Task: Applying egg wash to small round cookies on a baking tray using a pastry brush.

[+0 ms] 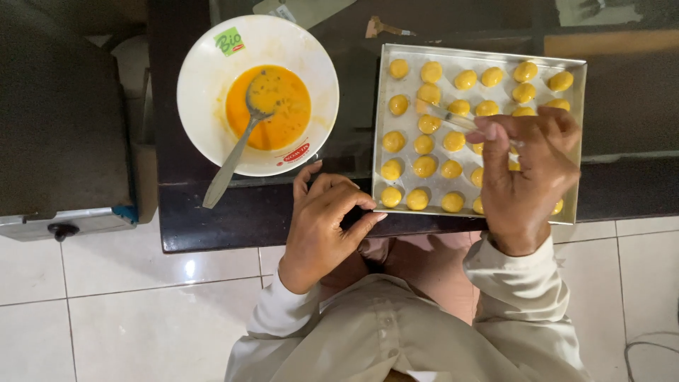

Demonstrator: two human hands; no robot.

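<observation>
A metal baking tray [385, 85] on the dark table holds several round yellow dough balls [424, 166] in rows. My right hand [527, 166] hovers over the tray's right half, pinching a thin pastry brush [445, 117] whose bristle end rests on the balls near the tray's middle. My left hand [325, 219] rests at the table's front edge, fingertips touching the tray's near left corner, holding nothing. To the left stands a white bowl [205, 85] of orange beaten egg with a metal spoon [233, 155] leaning in it, handle pointing toward me.
The dark table [212, 226] ends just before my knees; white floor tiles [127, 311] lie below. A grey box-like appliance [64, 141] stands at the left. A cable [651, 350] lies on the floor at the lower right.
</observation>
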